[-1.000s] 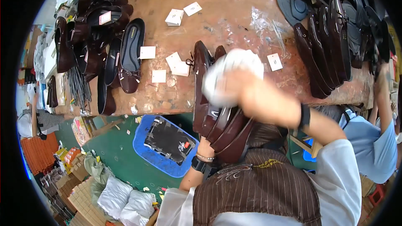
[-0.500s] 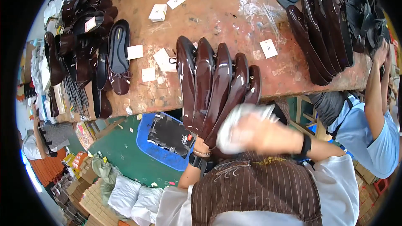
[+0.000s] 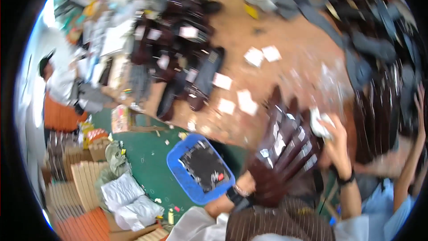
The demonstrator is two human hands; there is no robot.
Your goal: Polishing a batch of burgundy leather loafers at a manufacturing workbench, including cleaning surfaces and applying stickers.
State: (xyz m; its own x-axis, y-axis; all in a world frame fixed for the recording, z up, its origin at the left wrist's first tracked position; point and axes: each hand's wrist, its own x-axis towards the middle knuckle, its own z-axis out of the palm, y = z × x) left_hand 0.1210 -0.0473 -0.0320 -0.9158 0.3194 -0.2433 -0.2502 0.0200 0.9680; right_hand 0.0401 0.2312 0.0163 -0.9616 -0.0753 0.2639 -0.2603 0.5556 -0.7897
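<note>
A fan of several glossy dark-brown flat shoes [image 3: 281, 147] is held up in front of me at the table's near edge. My left hand [image 3: 246, 183] grips them at their lower ends, its fingers mostly hidden behind the shoes. Beside the fan's right edge, my right hand [image 3: 338, 145] is closed around a crumpled white cloth [image 3: 319, 125]. Motion smears the picture, so I cannot tell whether the cloth touches a shoe.
On the table [image 3: 236, 27] lie white tags [image 3: 247, 102], a heap of brown shoes [image 3: 178, 35] at left and more brown shoes [image 3: 374, 120] at right. A blue bin [image 3: 175, 163] holding a black flat item stands on the green floor. A co-worker's arm [image 3: 412, 151] reaches in from the right.
My view has swung left, so the shoes and table appear farther right. My right hand has moved with the cloth from the shoes' lower ends to beside their upper right part.
</note>
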